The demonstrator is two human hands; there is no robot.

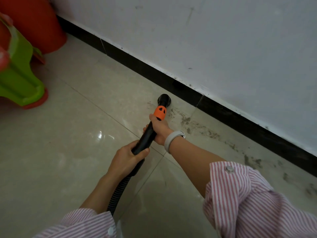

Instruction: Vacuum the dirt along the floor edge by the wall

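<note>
Black vacuum wand (pixel 145 136) at frame centre, orange collar (pixel 159 113) near tip, round nozzle (pixel 164 99) down on tiled floor (pixel 68 134) just beside black skirting (pixel 188 91). Grey dirt (pixel 197 126) trails along floor edge toward lower right. Right hand (pixel 160 128) wrapped round wand below collar, pale wristband (pixel 172 139) on wrist. Left hand (pixel 129 158) grips wand's lower end where ribbed hose (pixel 118 189) joins. Striped sleeves (pixel 248 194) at bottom. White scuffed wall (pixel 223 40) above. Green plastic stool (pixel 18 74) and red bucket (pixel 37 23) upper left.
</note>
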